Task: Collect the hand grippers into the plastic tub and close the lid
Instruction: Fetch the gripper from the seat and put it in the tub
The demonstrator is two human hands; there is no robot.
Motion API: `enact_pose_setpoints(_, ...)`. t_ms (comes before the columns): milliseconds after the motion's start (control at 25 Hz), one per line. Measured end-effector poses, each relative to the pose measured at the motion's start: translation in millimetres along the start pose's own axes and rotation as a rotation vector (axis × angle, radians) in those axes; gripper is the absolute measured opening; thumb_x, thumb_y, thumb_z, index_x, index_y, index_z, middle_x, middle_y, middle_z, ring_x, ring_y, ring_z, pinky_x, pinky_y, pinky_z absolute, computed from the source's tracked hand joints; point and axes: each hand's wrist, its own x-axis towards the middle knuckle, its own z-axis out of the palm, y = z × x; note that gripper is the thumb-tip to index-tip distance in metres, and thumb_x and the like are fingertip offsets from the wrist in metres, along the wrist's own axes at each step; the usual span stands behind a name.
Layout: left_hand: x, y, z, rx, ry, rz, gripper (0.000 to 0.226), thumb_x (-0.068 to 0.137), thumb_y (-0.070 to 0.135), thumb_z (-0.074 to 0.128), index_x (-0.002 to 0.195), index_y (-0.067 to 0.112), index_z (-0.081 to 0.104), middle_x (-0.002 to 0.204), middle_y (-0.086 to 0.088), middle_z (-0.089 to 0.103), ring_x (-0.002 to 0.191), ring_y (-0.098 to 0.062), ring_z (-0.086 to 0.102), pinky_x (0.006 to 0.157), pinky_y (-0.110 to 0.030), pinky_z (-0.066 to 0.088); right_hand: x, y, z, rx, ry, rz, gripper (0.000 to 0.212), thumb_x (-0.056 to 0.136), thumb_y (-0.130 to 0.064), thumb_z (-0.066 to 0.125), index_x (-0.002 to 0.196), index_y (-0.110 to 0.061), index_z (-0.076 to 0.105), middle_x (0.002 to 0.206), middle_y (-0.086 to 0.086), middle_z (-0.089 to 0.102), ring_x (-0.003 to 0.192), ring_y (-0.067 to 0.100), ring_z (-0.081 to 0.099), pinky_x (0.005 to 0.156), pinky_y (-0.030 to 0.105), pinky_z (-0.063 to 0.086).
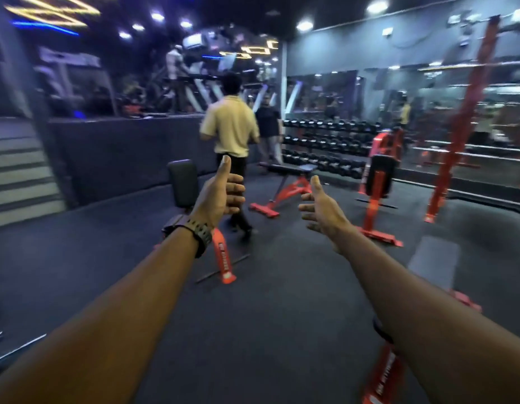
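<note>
Both my arms reach forward over the dark gym floor. My left hand [222,192] has its fingers curled into the palm and its thumb raised, and it holds nothing; a dark watch sits on its wrist. My right hand [321,205] is spread with loose fingers and is empty. No hand gripper and no plastic tub appears in view.
A person in a yellow shirt [230,126] walks away just ahead. Red-framed benches [285,185] and a padded stand [379,182] stand on the floor. A dumbbell rack [326,144] lines the mirrored wall; stairs [20,173] rise at the left.
</note>
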Motion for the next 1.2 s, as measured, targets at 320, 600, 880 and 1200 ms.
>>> enact_pose_setpoints(320, -10.9, 0.8, -162.9, 0.084, 0.445, 0.024, 0.061, 0.094, 0.068, 0.030, 0.100, 0.017, 0.063, 0.107, -0.010, 0.066, 0.095, -0.029, 0.064, 0.091, -0.049, 0.051, 53.8, -14.2, 183.0, 0.034, -0.363, -0.082, 0.064, 0.099, -0.062, 0.030, 0.115, -0.007, 0.058, 0.088, 0.008, 0.057, 0.068, 0.015, 0.050, 0.058, 0.027, 0.040)
enact_pose_setpoints(600, 4.1, -21.5, -199.9, 0.104, 0.653, 0.001, 0.066, 0.095, 0.066, 0.029, 0.117, 0.012, 0.060, 0.115, -0.014, 0.066, 0.105, -0.032, 0.065, 0.095, -0.051, 0.051, 108.8, 5.8, 236.9, 0.032, -0.541, -0.063, 0.073, 0.095, -0.067, 0.032, 0.124, -0.005, 0.056, 0.098, 0.011, 0.056, 0.086, 0.025, 0.050, 0.074, 0.036, 0.042)
enact_pose_setpoints(880, 67.0, -47.3, -168.9, 0.101, 0.644, -0.022, 0.064, 0.096, 0.065, 0.028, 0.114, 0.013, 0.061, 0.119, -0.015, 0.065, 0.108, -0.031, 0.065, 0.096, -0.050, 0.052, 176.3, 29.1, 208.0, -0.032, -0.507, -0.053, 0.074, 0.097, -0.065, 0.028, 0.128, -0.005, 0.056, 0.104, 0.014, 0.061, 0.089, 0.024, 0.055, 0.078, 0.036, 0.051)
enact_pose_setpoints(1200, 171.8, -102.6, -156.1, 0.101, 0.613, -0.046, 0.064, 0.096, 0.065, 0.029, 0.118, 0.014, 0.060, 0.117, -0.012, 0.065, 0.107, -0.027, 0.064, 0.093, -0.046, 0.051, 291.7, 78.9, 206.5, -0.099, -0.451, -0.021, 0.077, 0.090, -0.076, 0.030, 0.119, -0.011, 0.060, 0.094, 0.006, 0.062, 0.081, 0.019, 0.053, 0.070, 0.035, 0.043)
